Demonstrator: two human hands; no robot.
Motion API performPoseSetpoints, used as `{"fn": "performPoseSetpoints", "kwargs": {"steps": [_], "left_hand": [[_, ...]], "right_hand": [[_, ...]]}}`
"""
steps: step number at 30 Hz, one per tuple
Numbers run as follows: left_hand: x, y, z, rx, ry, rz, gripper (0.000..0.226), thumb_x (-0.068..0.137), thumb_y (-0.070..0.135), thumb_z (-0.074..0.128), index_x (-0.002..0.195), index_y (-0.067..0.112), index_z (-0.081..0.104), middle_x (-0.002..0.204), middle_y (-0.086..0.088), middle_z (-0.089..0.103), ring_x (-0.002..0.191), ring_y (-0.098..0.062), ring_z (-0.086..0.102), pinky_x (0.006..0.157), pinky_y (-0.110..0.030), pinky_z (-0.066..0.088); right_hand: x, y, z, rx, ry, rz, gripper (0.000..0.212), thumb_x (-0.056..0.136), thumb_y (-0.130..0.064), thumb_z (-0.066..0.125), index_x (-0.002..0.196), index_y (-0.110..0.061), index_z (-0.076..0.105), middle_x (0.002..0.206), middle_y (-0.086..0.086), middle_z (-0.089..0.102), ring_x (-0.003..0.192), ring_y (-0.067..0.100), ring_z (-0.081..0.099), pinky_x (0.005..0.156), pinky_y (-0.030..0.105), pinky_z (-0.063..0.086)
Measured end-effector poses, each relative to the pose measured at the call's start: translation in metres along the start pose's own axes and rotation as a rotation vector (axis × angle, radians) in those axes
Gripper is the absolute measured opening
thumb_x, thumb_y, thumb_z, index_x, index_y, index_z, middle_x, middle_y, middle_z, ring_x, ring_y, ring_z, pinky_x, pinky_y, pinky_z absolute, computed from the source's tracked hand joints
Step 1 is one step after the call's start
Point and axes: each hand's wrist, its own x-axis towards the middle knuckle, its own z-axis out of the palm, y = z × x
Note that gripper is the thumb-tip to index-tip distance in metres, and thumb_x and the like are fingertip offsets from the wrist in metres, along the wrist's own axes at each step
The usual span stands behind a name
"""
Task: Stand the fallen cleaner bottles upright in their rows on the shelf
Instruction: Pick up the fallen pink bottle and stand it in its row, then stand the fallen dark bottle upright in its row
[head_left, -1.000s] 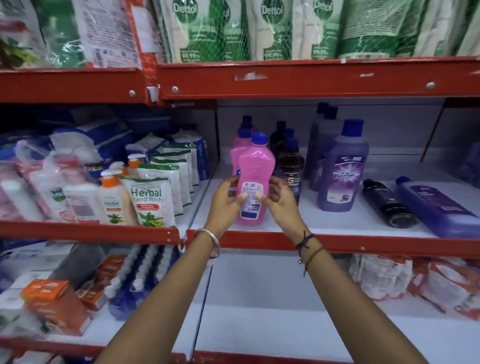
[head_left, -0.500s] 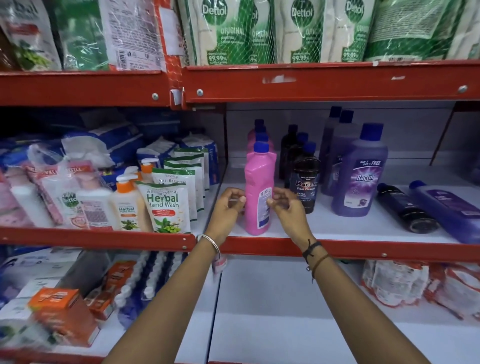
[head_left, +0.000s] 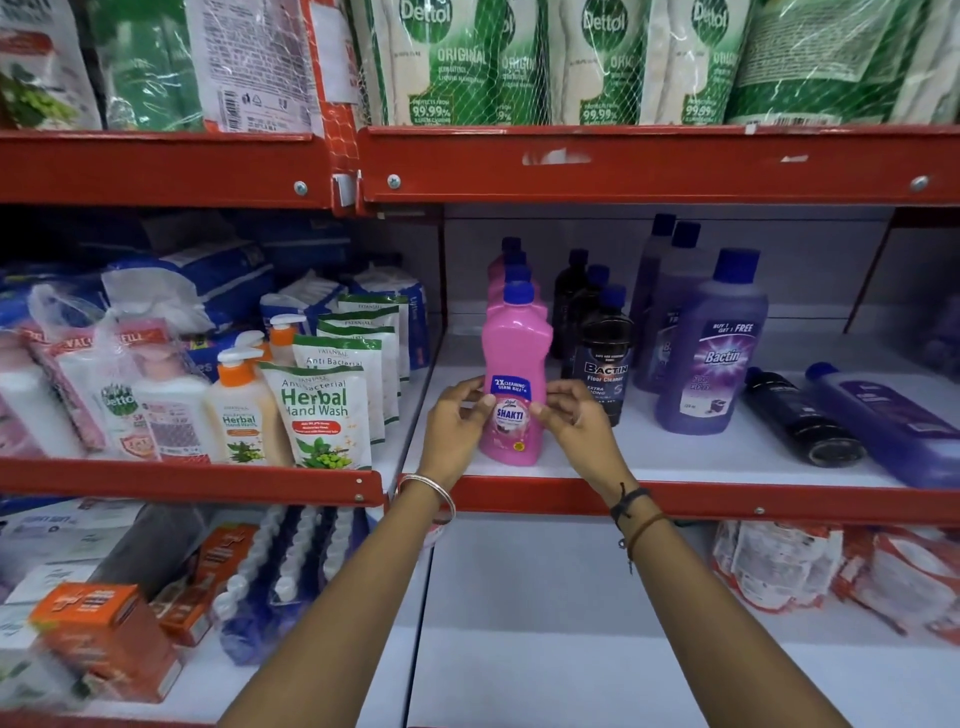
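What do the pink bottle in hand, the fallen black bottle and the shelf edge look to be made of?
Pink bottle: opaque glossy plastic, judging by the moulded waist and soft highlights; blue cap likewise. Fallen black bottle: dark, shiny, probably plastic, though tinted see-through cannot be ruled out. Shelf edge: painted red metal, to judge by chipped paint and screws.

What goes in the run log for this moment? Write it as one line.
pink Shakti bottle upright, front of pink row | left hand, right hand at its label | black bottle, purple bottle lying down
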Motion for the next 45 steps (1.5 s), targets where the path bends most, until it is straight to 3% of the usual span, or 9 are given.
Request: {"fn": "performPoseSetpoints", "kwargs": {"steps": [4, 12, 16, 19, 21, 25, 31, 36, 45], "left_hand": [[-0.009, 0.004, 0.002, 0.087, 0.086, 0.027, 0.029, 0.088, 0.018, 0.057, 0.117, 0.012, 0.059, 0.105, -0.010, 0.062, 0.079, -0.003, 0.056, 0.060, -0.009, 0.048], [-0.025, 0.015, 0.017, 0.100, 0.264, 0.004, 0.029, 0.087, 0.015, 0.057, 0.115, 0.011, 0.054, 0.114, -0.009, 0.058, 0.101, -0.020, 0.057, 0.085, -0.036, 0.054], [-0.037, 0.033, 0.050, 0.154, 0.481, 0.285, 0.022, 0.085, 0.015, 0.053, 0.106, 0.016, 0.050, 0.110, 0.000, 0.048, 0.107, -0.022, 0.050, 0.093, -0.033, 0.046], [-0.042, 0.059, 0.097, 0.202, 0.391, 0.475, 0.017, 0.084, 0.009, 0.050, 0.100, 0.008, 0.055, 0.103, -0.002, 0.051, 0.101, -0.017, 0.047, 0.093, -0.017, 0.036], [-0.044, 0.073, 0.138, 0.167, 0.217, 0.501, 0.014, 0.085, 0.009, 0.049, 0.097, 0.008, 0.056, 0.100, -0.007, 0.056, 0.096, -0.020, 0.051, 0.090, -0.026, 0.042], [-0.043, 0.086, 0.217, 0.081, -0.131, 0.314, 0.012, 0.087, 0.014, 0.050, 0.095, 0.015, 0.059, 0.095, -0.005, 0.068, 0.087, -0.016, 0.062, 0.080, -0.031, 0.050], [-0.026, 0.083, 0.314, 0.181, -0.379, -0.078, 0.018, 0.086, 0.008, 0.050, 0.103, 0.005, 0.055, 0.111, -0.020, 0.062, 0.097, -0.028, 0.058, 0.083, -0.029, 0.044], [0.004, 0.071, 0.360, 0.138, -0.338, -0.397, 0.023, 0.084, 0.016, 0.052, 0.094, -0.004, 0.059, 0.096, -0.022, 0.063, 0.089, -0.035, 0.061, 0.075, -0.039, 0.049], [-0.007, 0.082, 0.353, 0.027, -0.354, -0.272, 0.040, 0.073, -0.008, 0.063, 0.111, 0.005, 0.056, 0.108, -0.018, 0.063, 0.097, -0.026, 0.059, 0.092, -0.038, 0.048]], "right_hand": [[0.001, -0.001, 0.000, -0.028, 0.014, -0.014, 0.025, 0.086, -0.014, 0.064, 0.108, -0.008, 0.054, 0.105, 0.006, 0.066, 0.097, 0.017, 0.064, 0.077, 0.017, 0.054], [-0.009, -0.011, -0.012, -0.135, 0.013, -0.018, 0.037, 0.088, -0.019, 0.063, 0.121, -0.003, 0.055, 0.107, 0.003, 0.064, 0.094, 0.009, 0.061, 0.077, 0.008, 0.049], [-0.030, -0.018, -0.065, -0.118, 0.142, -0.069, 0.030, 0.089, -0.019, 0.062, 0.117, -0.008, 0.057, 0.102, -0.004, 0.065, 0.092, 0.004, 0.062, 0.081, 0.008, 0.048], [-0.044, -0.021, -0.125, -0.194, 0.310, -0.114, 0.021, 0.091, -0.020, 0.060, 0.110, -0.010, 0.060, 0.098, -0.002, 0.065, 0.088, 0.005, 0.061, 0.073, 0.002, 0.045], [-0.046, -0.019, -0.172, -0.314, 0.424, -0.115, 0.020, 0.091, -0.018, 0.059, 0.108, -0.007, 0.061, 0.101, 0.007, 0.067, 0.089, 0.015, 0.061, 0.074, 0.007, 0.047], [-0.036, -0.007, -0.257, -0.707, 0.507, 0.020, 0.027, 0.088, -0.023, 0.057, 0.104, -0.002, 0.063, 0.108, 0.020, 0.068, 0.100, 0.036, 0.062, 0.085, 0.039, 0.052], [-0.007, 0.002, -0.309, -0.908, 0.297, 0.415, 0.046, 0.097, -0.027, 0.044, 0.126, 0.009, 0.046, 0.128, 0.033, 0.053, 0.117, 0.045, 0.052, 0.094, 0.044, 0.043], [0.006, 0.007, -0.309, -0.886, 0.199, 0.510, 0.041, 0.098, -0.029, 0.039, 0.112, 0.006, 0.054, 0.117, 0.029, 0.061, 0.106, 0.042, 0.060, 0.081, 0.040, 0.049], [-0.016, -0.002, -0.316, -0.692, 0.286, 0.348, 0.027, 0.083, -0.023, 0.066, 0.102, -0.004, 0.065, 0.100, 0.019, 0.070, 0.087, 0.031, 0.063, 0.072, 0.032, 0.048]]}}
